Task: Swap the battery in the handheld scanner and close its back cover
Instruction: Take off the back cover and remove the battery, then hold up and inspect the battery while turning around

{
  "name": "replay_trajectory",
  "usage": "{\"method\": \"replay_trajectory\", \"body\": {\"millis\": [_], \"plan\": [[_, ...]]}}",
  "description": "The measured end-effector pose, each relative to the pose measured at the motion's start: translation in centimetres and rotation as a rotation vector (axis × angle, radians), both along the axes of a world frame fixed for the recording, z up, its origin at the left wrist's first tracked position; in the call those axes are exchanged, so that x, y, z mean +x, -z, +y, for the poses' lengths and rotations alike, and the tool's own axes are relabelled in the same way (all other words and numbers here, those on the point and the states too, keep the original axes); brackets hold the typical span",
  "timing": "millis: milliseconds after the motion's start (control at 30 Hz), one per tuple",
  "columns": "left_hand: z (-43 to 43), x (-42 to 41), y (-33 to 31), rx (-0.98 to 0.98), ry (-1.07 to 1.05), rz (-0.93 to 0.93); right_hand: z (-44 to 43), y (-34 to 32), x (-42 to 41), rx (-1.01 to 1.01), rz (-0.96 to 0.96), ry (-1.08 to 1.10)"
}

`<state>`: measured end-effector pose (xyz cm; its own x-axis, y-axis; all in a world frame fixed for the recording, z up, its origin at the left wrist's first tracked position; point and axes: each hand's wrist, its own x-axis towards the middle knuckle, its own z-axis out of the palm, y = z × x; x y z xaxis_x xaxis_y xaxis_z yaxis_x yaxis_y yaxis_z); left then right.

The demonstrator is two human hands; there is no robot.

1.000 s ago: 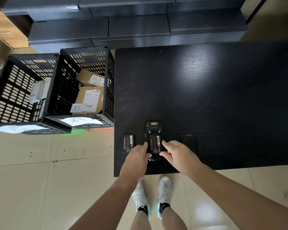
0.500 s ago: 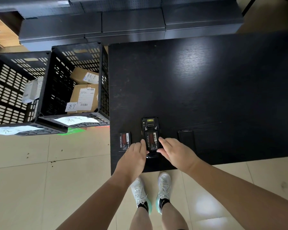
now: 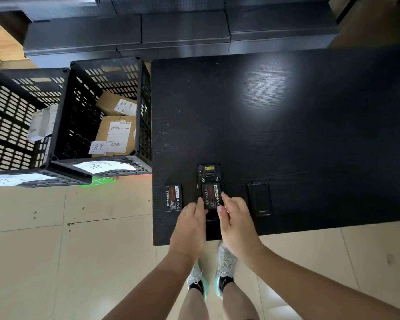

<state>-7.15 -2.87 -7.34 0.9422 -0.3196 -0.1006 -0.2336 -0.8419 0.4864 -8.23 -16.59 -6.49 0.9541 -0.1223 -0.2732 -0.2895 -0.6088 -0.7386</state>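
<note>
The black handheld scanner [image 3: 208, 174] lies face down near the front edge of the black table [image 3: 286, 135], with its back open. A battery [image 3: 210, 194] with a red label sits in its compartment. My left hand [image 3: 189, 225] steadies the scanner's lower left side, the index fingertip against its edge. My right hand [image 3: 234, 225] has its index finger along the battery's right edge and its thumb at the battery's near end. A second battery [image 3: 173, 197] lies loose to the left. The black back cover [image 3: 259, 198] lies to the right.
Two black slotted crates [image 3: 62, 125] stand on the tiled floor left of the table, holding cardboard parcels [image 3: 116, 135] and paper labels. Dark shelving [image 3: 183, 31] runs behind the table. My feet in light sneakers [image 3: 224, 271] are below the table's front edge.
Both hands have stayed at the scanner's near end. My right fingers have slid further up onto the battery's right edge, and my left fingers have closed in on the scanner's side.
</note>
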Motion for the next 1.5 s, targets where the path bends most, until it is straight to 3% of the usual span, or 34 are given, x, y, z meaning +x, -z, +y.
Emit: {"method": "replay_trajectory", "body": {"millis": [233,367,433,800,1067,1300,1500], "plan": [[-3.4,0.4,-2.5,-0.464,-0.785,0.352,2.5,-0.9,1.2,0.367,0.246,0.521],[-3.1,1.6,-2.3,-0.802,-1.110,0.583,1.5,-0.9,2.1,0.447,0.310,0.579],[-3.0,1.8,-2.1,-0.879,-1.178,0.639,1.0,-0.9,2.3,0.496,0.316,0.584],[-2.9,1.4,-2.9,-0.829,-1.084,0.652,-0.1,-0.4,1.7,0.676,0.372,0.587],[-2.1,0.6,-9.3,-0.928,-1.004,0.617,-0.2,-7.0,1.1,0.827,0.334,0.547],[-2.8,1.4,-17.6,-0.930,-0.828,0.448,-1.3,-15.9,1.9,0.862,0.162,0.500],[-6.2,2.9,-24.2,-0.973,-0.602,0.334,-4.4,-22.7,1.6,0.888,-0.097,0.518]]}}
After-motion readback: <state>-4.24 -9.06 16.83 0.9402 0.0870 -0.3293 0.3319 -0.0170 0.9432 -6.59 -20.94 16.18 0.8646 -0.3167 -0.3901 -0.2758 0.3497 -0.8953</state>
